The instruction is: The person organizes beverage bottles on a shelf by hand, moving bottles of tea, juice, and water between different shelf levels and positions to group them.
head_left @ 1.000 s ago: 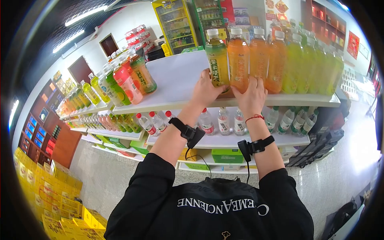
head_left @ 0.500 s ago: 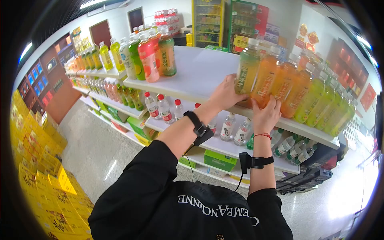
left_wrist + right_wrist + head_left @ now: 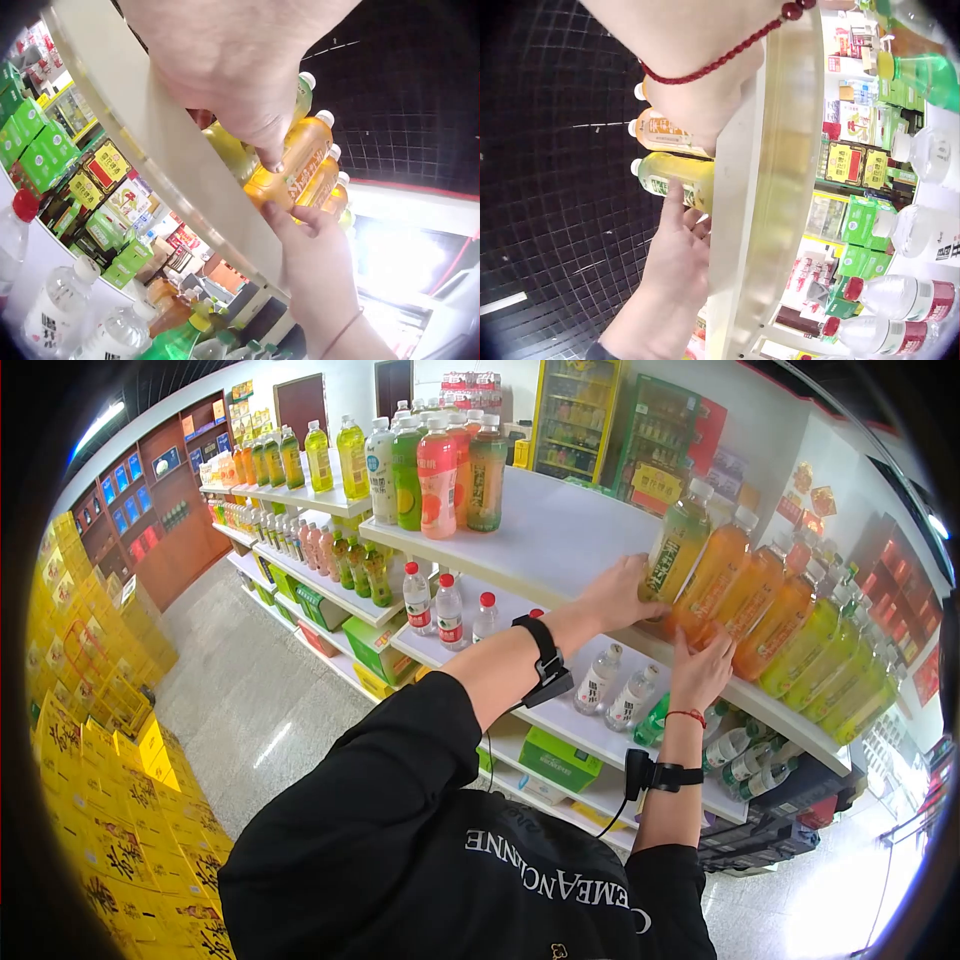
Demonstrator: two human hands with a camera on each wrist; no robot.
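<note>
Near the shelf's front edge, my left hand (image 3: 618, 595) grips the lower part of a yellow-green bottle (image 3: 678, 548) with a white cap. In the right wrist view, the left thumb lies across that bottle's label (image 3: 676, 184). My right hand (image 3: 702, 668) holds the base of the orange bottle (image 3: 712, 572) beside it, its fingers reaching toward the neighbouring orange bottle (image 3: 752, 592). From the left wrist view, the right thumb and fingers press low on the orange bottles (image 3: 309, 154). All these bottles stand upright, close together; the far fingers of my left hand are partly hidden.
Yellow-green bottles (image 3: 852, 678) line the shelf's right end. A mixed bottle group (image 3: 437, 480) stands further left on the white top shelf (image 3: 560, 520). Water bottles (image 3: 598, 678) stand one level below, above green boxes (image 3: 560, 758). Yellow cartons (image 3: 120, 840) are stacked at left.
The head view has swung, so the shelf, bottles and both hands appear further right and more tilted. Both hands keep their places at the same bottles.
</note>
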